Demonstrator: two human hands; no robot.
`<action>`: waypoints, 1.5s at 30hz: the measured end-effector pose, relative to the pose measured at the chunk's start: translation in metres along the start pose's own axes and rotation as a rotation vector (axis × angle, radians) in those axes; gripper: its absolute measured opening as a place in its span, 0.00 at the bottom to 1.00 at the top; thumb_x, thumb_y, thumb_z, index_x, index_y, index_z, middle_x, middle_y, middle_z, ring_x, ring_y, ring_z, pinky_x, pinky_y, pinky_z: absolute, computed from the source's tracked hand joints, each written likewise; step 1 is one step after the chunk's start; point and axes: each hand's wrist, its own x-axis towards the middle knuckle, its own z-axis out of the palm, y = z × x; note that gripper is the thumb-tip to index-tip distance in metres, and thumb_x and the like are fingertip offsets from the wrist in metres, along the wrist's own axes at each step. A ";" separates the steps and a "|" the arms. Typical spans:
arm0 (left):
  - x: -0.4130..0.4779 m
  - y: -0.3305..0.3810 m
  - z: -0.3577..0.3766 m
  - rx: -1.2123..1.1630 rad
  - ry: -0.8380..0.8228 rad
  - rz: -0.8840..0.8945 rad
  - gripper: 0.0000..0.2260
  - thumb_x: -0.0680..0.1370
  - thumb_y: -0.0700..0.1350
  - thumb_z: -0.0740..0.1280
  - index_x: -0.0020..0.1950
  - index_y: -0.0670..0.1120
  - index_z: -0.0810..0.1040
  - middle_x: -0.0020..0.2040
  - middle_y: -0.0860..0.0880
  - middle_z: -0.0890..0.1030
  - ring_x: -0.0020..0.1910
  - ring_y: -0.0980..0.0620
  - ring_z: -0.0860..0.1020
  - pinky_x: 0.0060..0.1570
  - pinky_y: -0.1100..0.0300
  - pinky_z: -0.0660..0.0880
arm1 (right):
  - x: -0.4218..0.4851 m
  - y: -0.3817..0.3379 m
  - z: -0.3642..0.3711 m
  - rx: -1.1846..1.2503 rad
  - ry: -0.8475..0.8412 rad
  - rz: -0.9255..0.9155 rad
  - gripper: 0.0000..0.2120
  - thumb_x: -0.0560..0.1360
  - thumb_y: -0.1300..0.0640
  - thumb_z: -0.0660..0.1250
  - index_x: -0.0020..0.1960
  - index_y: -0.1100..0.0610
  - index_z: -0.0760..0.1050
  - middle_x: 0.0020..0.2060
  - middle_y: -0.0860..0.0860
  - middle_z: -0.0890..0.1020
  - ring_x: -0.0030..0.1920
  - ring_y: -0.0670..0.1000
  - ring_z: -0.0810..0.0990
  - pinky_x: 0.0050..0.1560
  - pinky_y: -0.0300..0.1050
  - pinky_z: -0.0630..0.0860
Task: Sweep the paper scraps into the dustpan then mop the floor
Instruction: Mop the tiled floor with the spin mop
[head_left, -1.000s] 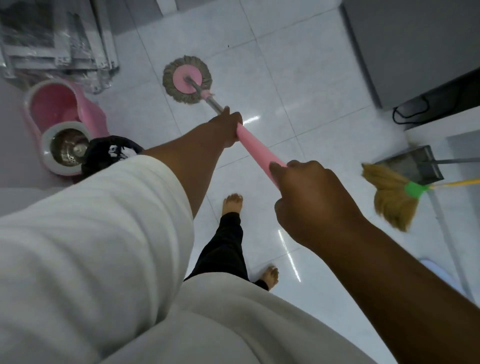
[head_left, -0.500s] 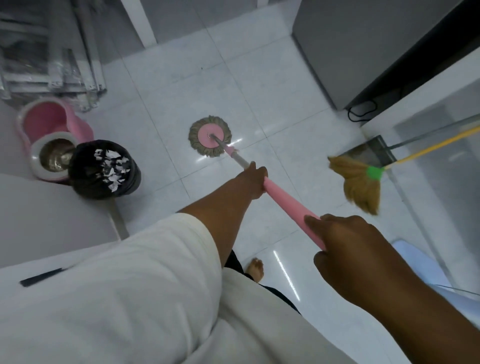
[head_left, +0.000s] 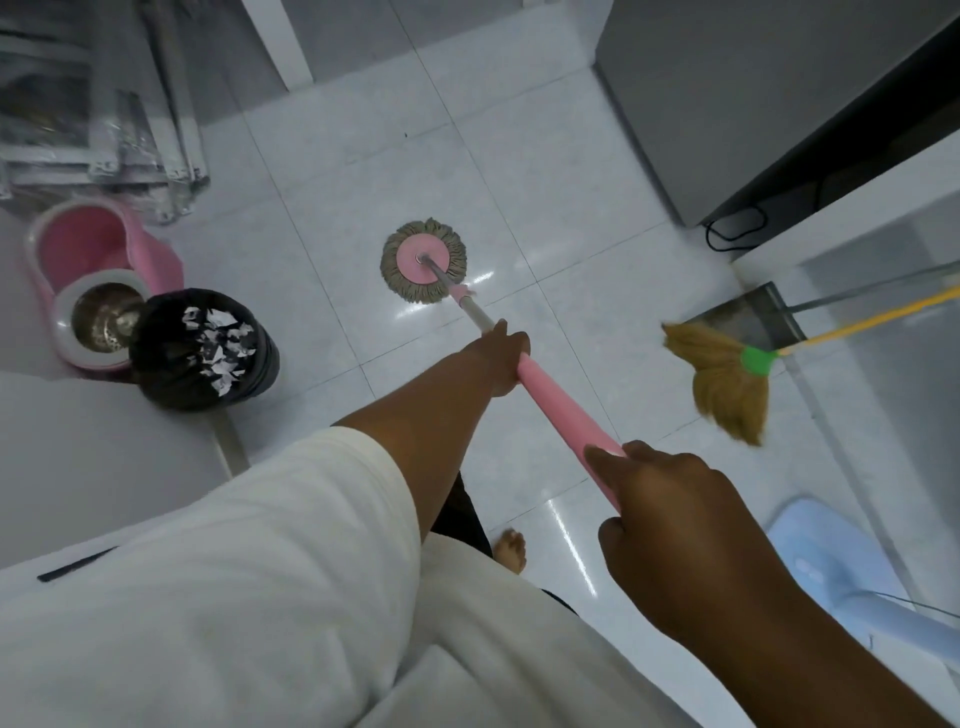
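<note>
A round mop head, pink disc with grey-brown fringe, lies flat on the white tiled floor. Its pink handle slants down to me. My left hand grips the handle where pink meets the metal shaft. My right hand grips the handle's near end. A straw broom with a green collar and yellow stick leans at the right, beside a grey dustpan. White paper scraps sit inside a black-lined bin.
A pink mop bucket with a steel spinner stands left of the bin. Plastic-wrapped items lie at the top left. A grey cabinet and black cable fill the top right. A pale blue stool is at the lower right. My bare foot is below.
The mop head has slid back toward me across the tiles while my view tilted up. The bin with scraps has come fully into sight. Both hands keep their grip on the handle.
</note>
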 end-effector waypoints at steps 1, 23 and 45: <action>0.011 -0.007 -0.012 0.006 0.003 0.004 0.15 0.78 0.40 0.64 0.65 0.44 0.70 0.69 0.43 0.64 0.54 0.41 0.77 0.54 0.46 0.77 | 0.016 -0.001 -0.009 -0.001 0.005 0.001 0.22 0.75 0.56 0.63 0.69 0.48 0.71 0.55 0.49 0.80 0.46 0.49 0.81 0.51 0.39 0.78; 0.184 -0.145 -0.193 0.053 0.049 -0.066 0.21 0.77 0.38 0.67 0.70 0.45 0.68 0.78 0.43 0.57 0.65 0.40 0.75 0.61 0.48 0.74 | 0.256 -0.045 -0.105 0.084 0.135 -0.053 0.19 0.78 0.53 0.64 0.67 0.54 0.71 0.54 0.51 0.80 0.46 0.50 0.81 0.53 0.40 0.77; 0.000 0.071 0.041 0.007 -0.106 0.122 0.22 0.78 0.43 0.67 0.71 0.44 0.68 0.78 0.41 0.57 0.68 0.38 0.71 0.66 0.45 0.71 | -0.067 0.033 0.015 0.116 0.043 0.144 0.18 0.75 0.57 0.60 0.65 0.50 0.72 0.46 0.46 0.78 0.40 0.46 0.77 0.40 0.35 0.73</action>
